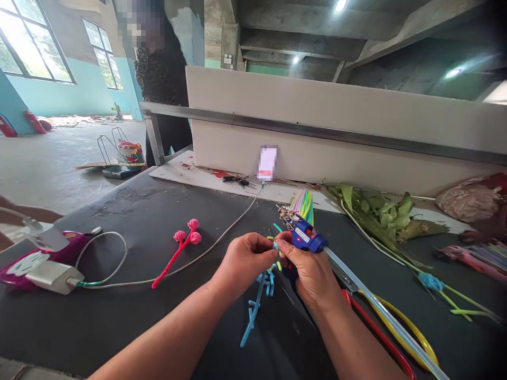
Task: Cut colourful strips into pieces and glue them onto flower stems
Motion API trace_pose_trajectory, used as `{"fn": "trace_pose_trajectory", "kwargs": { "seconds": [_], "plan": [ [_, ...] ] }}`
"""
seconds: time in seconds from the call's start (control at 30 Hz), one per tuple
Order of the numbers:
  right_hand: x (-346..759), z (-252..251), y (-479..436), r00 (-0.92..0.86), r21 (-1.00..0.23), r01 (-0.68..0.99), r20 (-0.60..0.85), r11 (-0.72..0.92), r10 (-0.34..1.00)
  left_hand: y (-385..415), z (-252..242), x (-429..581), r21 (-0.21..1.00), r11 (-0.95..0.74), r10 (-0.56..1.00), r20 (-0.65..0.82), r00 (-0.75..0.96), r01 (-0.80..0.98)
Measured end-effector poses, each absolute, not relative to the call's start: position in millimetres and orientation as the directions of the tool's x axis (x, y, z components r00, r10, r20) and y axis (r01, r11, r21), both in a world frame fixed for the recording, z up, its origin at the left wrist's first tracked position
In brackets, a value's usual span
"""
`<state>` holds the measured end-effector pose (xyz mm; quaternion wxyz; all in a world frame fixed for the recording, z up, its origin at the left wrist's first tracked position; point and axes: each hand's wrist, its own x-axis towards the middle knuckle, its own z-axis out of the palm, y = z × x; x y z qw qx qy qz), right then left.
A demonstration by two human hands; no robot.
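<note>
My left hand (244, 264) and my right hand (312, 272) meet over the black table, fingertips pinched together on a small blue pipe-cleaner piece (275, 245). The fingers partly cover it. Below them lies a blue pipe-cleaner stem (251, 319) with short side pieces. Just behind my right hand sits a blue glue gun (307, 236), a red light on its body and a long clear glue stick (370, 306) in its back. Near my right forearm are scissors with red and yellow handles (410, 322). A pink pipe-cleaner sprig (174, 258) rests left of my left hand.
Striped pipe cleaners (303, 203) lie behind the glue gun. A lit phone (267, 162) leans on the white panel (356, 153); its cable runs left to a power strip (43, 258). Green leaves (380, 211) and a blue-green flower (431, 281) are right. A person (166, 79) stands behind.
</note>
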<state>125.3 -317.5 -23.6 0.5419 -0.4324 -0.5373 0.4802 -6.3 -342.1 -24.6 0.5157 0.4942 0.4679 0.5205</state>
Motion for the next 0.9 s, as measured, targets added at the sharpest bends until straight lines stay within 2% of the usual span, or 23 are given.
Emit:
{"fn": "trace_pose_trajectory", "kwargs": {
  "seconds": [0.13, 0.3, 0.43, 0.53, 0.67, 0.9],
  "plan": [
    [126, -25, -319, -0.029, -0.984, -0.012, 0.179, 0.179, 0.983, -343, -23, -5, 1.000, -0.031, 0.999, 0.031, -0.009, 0.004],
    [127, -27, -318, -0.026, -0.982, 0.009, 0.186, 0.187, 0.982, -344, -24, -7, 0.997, -0.022, 0.999, 0.025, 0.046, -0.075],
    [127, -26, -319, -0.052, -0.986, -0.024, 0.167, 0.166, 0.985, -344, -24, -8, 0.994, -0.003, 0.998, 0.010, 0.068, -0.109],
    [128, -22, -319, -0.040, -0.979, -0.124, 0.167, 0.161, 0.985, -343, -25, -8, 0.993, 0.017, 0.997, -0.008, 0.076, -0.120],
    [130, -17, -317, 0.046, -0.945, -0.223, 0.233, 0.238, 0.971, -342, -26, -10, 0.977, 0.037, 0.994, -0.015, 0.107, -0.209],
    [132, -11, -314, 0.282, -0.905, -0.141, 0.353, 0.402, 0.892, -337, -29, -15, 0.941, 0.080, 0.984, -0.021, 0.178, -0.329]
  ]
}}
